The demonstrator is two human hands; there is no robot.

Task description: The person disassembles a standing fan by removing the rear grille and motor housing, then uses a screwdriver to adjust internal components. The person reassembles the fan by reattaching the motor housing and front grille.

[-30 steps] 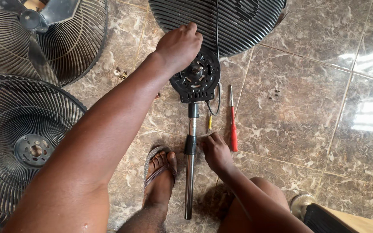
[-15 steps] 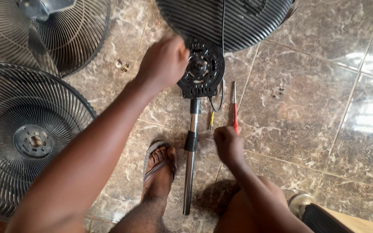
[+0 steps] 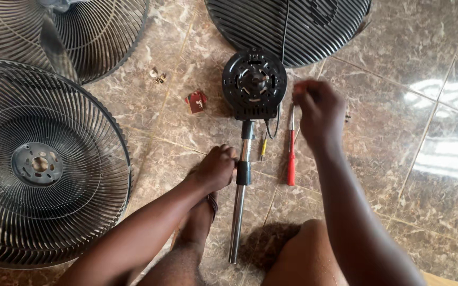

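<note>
The pole [image 3: 238, 212] is shiny chromed metal, the motor housing [image 3: 254, 83] matt black plastic, and the floor [image 3: 398, 95] glossy marble-like tile.

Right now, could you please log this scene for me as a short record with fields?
Left hand: grips the metal pole beside its black collar
Right hand: raised above the red screwdriver; whether it pinches anything cannot be told
Motor housing: black, round, atop the pole
Fan grilles: on the tiled floor
</note>
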